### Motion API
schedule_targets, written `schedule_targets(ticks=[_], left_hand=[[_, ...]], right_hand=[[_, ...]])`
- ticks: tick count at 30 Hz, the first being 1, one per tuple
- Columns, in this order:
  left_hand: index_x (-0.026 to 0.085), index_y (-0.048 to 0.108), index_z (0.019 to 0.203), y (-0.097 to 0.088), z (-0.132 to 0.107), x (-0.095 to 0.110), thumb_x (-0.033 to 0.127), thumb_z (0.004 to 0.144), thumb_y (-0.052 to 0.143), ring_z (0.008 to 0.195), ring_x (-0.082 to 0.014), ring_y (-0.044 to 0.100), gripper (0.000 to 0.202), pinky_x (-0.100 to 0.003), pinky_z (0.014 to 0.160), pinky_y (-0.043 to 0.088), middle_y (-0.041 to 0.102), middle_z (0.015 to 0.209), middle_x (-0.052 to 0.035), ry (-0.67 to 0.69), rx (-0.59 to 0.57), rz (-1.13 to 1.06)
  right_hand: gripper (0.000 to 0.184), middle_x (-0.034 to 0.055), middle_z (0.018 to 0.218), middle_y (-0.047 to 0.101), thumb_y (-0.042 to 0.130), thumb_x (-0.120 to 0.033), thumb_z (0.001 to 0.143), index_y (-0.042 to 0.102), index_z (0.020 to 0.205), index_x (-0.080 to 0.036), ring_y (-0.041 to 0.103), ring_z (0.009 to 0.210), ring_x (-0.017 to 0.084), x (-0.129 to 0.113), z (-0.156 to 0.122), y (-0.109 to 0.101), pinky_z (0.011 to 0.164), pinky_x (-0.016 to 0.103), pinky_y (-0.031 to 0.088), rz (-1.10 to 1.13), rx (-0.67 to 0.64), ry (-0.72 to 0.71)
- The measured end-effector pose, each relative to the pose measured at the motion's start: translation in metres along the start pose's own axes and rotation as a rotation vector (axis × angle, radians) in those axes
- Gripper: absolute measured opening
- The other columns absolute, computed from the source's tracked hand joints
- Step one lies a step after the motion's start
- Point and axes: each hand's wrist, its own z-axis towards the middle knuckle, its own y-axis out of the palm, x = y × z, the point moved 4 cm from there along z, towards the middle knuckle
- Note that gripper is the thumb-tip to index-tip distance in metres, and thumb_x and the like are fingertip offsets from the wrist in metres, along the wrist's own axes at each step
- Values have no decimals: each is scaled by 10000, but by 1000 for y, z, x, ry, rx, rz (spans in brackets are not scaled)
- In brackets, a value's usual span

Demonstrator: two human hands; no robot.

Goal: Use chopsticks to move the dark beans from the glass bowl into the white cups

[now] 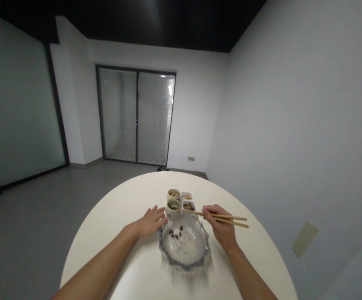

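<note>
My right hand (220, 225) is shut on a pair of wooden chopsticks (229, 219), which point left across the bowl's far rim. Their tips reach towards the small dishes, near the lower round cup. My left hand (151, 222) rests open at the upper left of a cut-glass bowl (184, 260), with its fingers close to the rim and the lower cup. Several dark beans (176, 233) lie inside the bowl. Several small dishes stand grouped behind it: two round cream cups (174, 194) (172, 206) and two square white ones (186, 196) (189, 206), all holding mixed food.
Everything stands on a round white table (131, 200), with grey floor around it. A white wall (277, 125) stands close on the right. Beyond the table is a glass double door (136, 116) with blinds. A dark object (162, 169) sits on the floor behind the table.
</note>
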Motion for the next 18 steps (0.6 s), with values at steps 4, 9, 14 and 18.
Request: schedule_targets(ticks=[4,9,14,18], left_hand=[[263,434,1403,-1,-1,1,592,997,167,1436,-313,53,587,-548,1142,57,189,1550,-35,0,-3,-7],[283,420,1410,0,1,-1,591,998,172,1438,-304,47,571,-545,1140,60,183,1552,-23,-7,-5,-8],[284,441,1392,3,4,-6,619,990,166,1437,-311,43,592,-551,1137,63,183,1553,-25,11,1,-19],[275,441,1393,4,5,-6,609,992,168,1437,-311,45,588,-552,1139,53,177,1554,-30,3,2,-28]], right_hand=[[188,53,769,667,666,-358,839,718,847,-178,610,691,149,1,0,10,644,265,515,-58,14,-27],[212,64,811,688,659,-383,841,726,839,-182,633,743,168,3,1,15,696,284,522,-92,-36,0],[226,62,816,684,660,-396,838,716,858,-178,634,740,165,0,0,13,684,270,523,-75,-33,11],[267,58,808,680,648,-429,840,704,907,-177,625,706,156,-2,0,3,625,245,520,-85,-92,72]])
